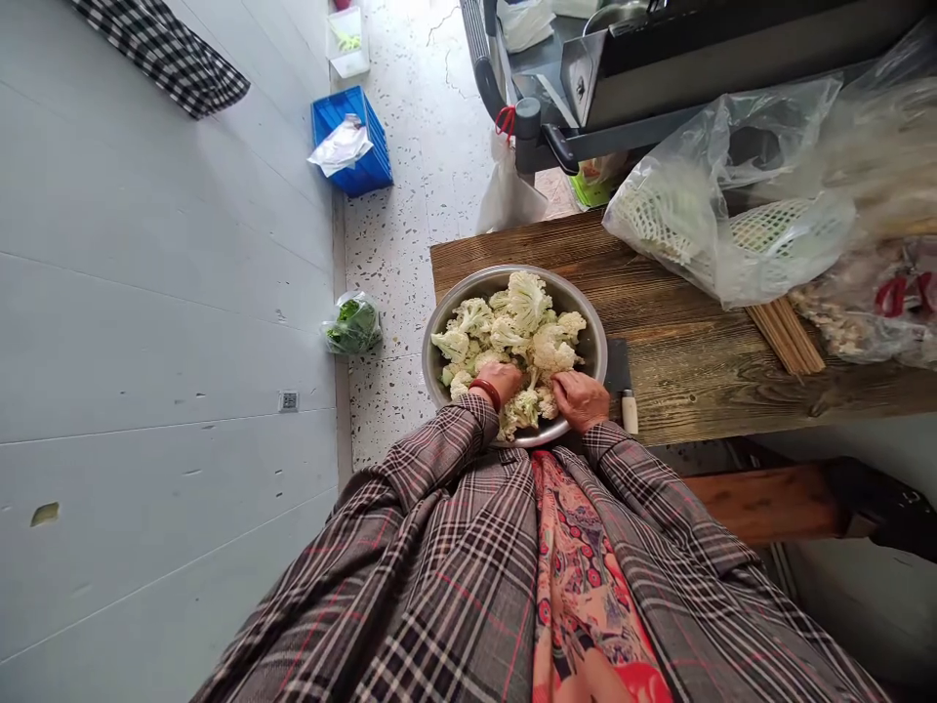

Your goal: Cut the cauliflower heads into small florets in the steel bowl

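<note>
A round metal bowl (601, 337) full of pale cauliflower pieces (523, 303) sits at the left end of the wooden table. My left hand (502, 379), with a reddish bangle (486, 392) at the wrist, reaches into the bowl, its fingers curled on cauliflower. At the bowl's near right rim, my right hand (582, 398) has its thumb and fingers closed on a cauliflower piece. The fingertips of both hands are partly hidden among the florets. Right of the bowl lies a cleaver (619, 366) with a light wooden handle (630, 412), its blade partly covered by the rim.
Clear plastic bags (732, 215) and a bundle of thin sticks (787, 334) lie on the wooden table (688, 361). A dark cart (542, 137) stands beyond. On the floor are a bag of greens (353, 324) and a blue crate (373, 146), beside the wall (183, 312).
</note>
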Motion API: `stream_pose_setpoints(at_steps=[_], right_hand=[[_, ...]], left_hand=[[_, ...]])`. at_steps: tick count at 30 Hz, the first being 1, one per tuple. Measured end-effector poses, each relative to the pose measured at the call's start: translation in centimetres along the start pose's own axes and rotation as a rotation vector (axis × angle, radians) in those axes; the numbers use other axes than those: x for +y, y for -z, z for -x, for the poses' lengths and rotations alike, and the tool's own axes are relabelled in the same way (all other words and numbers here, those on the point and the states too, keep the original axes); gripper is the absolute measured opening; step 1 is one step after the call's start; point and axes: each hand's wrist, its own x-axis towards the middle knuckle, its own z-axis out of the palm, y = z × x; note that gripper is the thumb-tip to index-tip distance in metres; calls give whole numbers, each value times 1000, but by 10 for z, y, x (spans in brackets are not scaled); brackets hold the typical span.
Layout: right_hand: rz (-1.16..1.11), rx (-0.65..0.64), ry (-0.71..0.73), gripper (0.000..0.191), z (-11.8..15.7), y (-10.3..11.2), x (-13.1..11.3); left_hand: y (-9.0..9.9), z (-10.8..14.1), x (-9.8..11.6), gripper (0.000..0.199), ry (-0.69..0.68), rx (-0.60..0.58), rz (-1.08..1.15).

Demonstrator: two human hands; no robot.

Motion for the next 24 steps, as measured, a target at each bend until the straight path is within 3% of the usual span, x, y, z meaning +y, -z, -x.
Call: stream_pose_setpoints(at_steps=[4,6,9,11,14,16,19,22,24], right_hand=[[10,-5,0,27,1,0,0],[8,-7,7,27,1,0,0],[2,-1,20,26,2,0,1],[0,5,25,25,2,-1,2],[-4,9,33,25,3,-2,3],[-5,8,40,24,4,-2,4],[-6,11,52,24,6,-4,6],[-12,17,62,24,7,-5,7],[-15,11,70,24,9,-6,8]], left_hand=[[5,7,-2,19,74,105,16],[12,16,-5,15,101,190,174],[29,38,-11,7,192,286,774],[43,56,-14,13,212,286,1184],[64,87,-22,22,175,305,1498],[75,106,-34,22,186,405,1543],[79,132,-66,17,303,660,1487],[67,156,-106,12,570,864,1359],[53,169,-129,10,759,898,1262]])
